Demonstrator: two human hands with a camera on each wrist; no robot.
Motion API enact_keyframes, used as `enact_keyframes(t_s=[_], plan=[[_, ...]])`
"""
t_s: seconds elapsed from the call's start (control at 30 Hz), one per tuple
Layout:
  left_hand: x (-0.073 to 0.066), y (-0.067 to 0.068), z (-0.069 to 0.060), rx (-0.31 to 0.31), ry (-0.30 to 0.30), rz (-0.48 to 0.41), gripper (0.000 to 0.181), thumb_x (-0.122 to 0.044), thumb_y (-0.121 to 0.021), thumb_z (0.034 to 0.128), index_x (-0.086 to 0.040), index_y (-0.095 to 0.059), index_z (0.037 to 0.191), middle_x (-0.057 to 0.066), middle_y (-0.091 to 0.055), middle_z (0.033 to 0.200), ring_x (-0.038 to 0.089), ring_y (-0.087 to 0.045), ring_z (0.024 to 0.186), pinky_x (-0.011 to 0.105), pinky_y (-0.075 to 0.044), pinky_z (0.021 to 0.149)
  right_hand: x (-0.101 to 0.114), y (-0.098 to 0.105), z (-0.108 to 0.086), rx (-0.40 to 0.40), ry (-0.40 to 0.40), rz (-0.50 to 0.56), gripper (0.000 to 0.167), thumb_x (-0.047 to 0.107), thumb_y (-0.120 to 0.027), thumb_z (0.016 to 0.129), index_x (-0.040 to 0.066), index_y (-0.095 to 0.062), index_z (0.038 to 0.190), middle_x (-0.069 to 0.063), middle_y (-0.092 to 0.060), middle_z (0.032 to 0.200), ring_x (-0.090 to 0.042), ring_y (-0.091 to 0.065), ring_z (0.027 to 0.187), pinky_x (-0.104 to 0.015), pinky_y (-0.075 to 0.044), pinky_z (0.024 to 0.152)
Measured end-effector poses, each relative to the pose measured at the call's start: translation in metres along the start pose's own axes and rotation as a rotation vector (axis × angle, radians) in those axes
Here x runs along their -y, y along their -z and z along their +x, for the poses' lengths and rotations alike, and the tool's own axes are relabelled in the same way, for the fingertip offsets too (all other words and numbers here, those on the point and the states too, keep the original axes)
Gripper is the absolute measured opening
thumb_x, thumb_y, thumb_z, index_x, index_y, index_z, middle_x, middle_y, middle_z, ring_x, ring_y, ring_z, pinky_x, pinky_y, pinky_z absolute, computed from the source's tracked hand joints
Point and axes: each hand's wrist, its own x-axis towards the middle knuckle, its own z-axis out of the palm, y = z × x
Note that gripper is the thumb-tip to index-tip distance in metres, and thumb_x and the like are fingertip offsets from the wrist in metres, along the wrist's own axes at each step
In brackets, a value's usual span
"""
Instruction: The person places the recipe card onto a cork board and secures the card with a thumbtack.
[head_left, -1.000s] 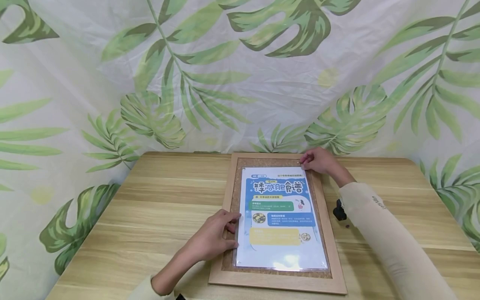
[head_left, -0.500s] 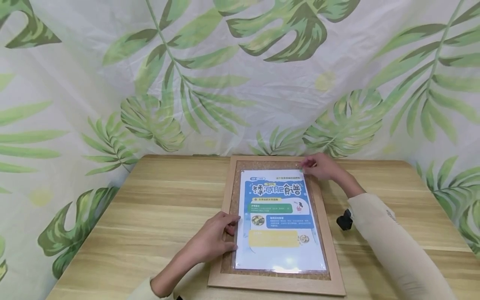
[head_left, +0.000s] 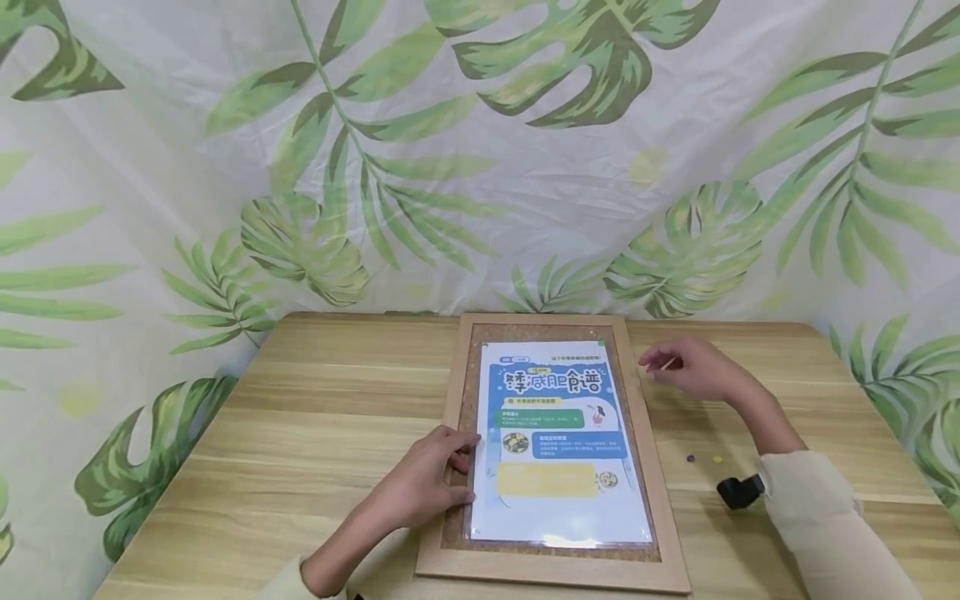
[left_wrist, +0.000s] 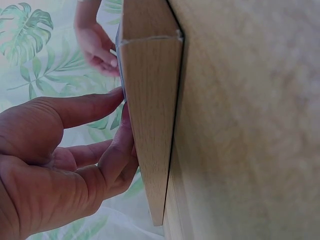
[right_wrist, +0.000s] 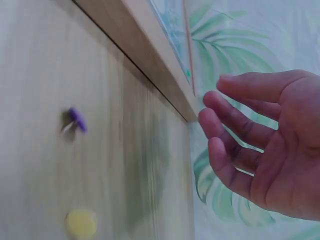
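Note:
A printed sheet in a clear cover [head_left: 562, 517] lies on a wood-framed corkboard [head_left: 555, 571]. At the sheet's top right corner sits a green thumbtack [head_left: 602, 342]. My left hand [head_left: 420, 475] rests at the sheet's left edge, thumb and fingertips touching there; the left wrist view shows the thumb [left_wrist: 90, 107] against the frame side. My right hand [head_left: 693, 369] hovers right of the board, fingers loosely bent and holding nothing. Below it on the table lie a purple thumbtack [right_wrist: 77, 120] and a yellow thumbtack [right_wrist: 81, 223].
The wooden table [head_left: 322, 392] extends on both sides of the board. Behind it hangs a leaf-patterned cloth [head_left: 420, 150]. A black wrist-worn device [head_left: 738, 492] sits beside the right sleeve [head_left: 817, 500].
My right hand has left the board's top right corner and moved right and toward me. The green thumbtack now shows at that corner. My left hand has stayed in place.

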Motion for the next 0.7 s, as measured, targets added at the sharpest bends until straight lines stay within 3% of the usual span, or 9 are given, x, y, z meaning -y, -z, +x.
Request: enact_keyframes(t_s=[0.13,0.27,0.5,0.7], plan=[[-0.001,0.000,0.000,-0.002,-0.005,0.001,0.074,0.003,-0.091,0.0795,0.005,-0.060,0.147,0.009,-0.062,0.112,0.019,-0.063,0.100,0.030,-0.057,0.082,-0.006,0.004,-0.023,0.010,-0.019,-0.002,0.024,0.008,-0.072,0.099,0.000,-0.075,0.121,-0.007,-0.078,0.104,-0.019,-0.069,0.096,-0.031,-0.059,0.082],[-0.001,0.001,0.000,-0.003,-0.007,0.006,0.074,0.004,-0.091,0.0793,0.006,-0.060,0.147,0.009,-0.062,0.111,0.019,-0.063,0.100,0.030,-0.057,0.082,-0.014,0.006,-0.042,0.026,0.011,0.003,0.023,0.006,-0.075,0.097,0.001,-0.076,0.119,-0.002,-0.078,0.103,-0.012,-0.068,0.095,-0.026,-0.058,0.081],[-0.001,0.000,0.000,-0.007,-0.014,0.013,0.074,0.004,-0.091,0.0795,0.006,-0.060,0.147,0.009,-0.062,0.112,0.018,-0.062,0.099,0.028,-0.057,0.081,-0.028,0.003,-0.069,0.058,0.029,-0.006,0.021,0.008,-0.078,0.096,0.004,-0.077,0.116,0.001,-0.078,0.104,0.002,-0.066,0.094,-0.025,-0.059,0.082],[-0.001,0.000,0.000,-0.006,-0.016,0.004,0.073,0.004,-0.091,0.0791,0.007,-0.060,0.146,0.010,-0.062,0.112,0.019,-0.063,0.099,0.028,-0.058,0.081,-0.041,-0.003,-0.088,0.089,0.057,0.032,0.019,0.007,-0.077,0.096,0.005,-0.078,0.115,-0.001,-0.079,0.106,0.005,-0.066,0.096,-0.024,-0.059,0.081]])
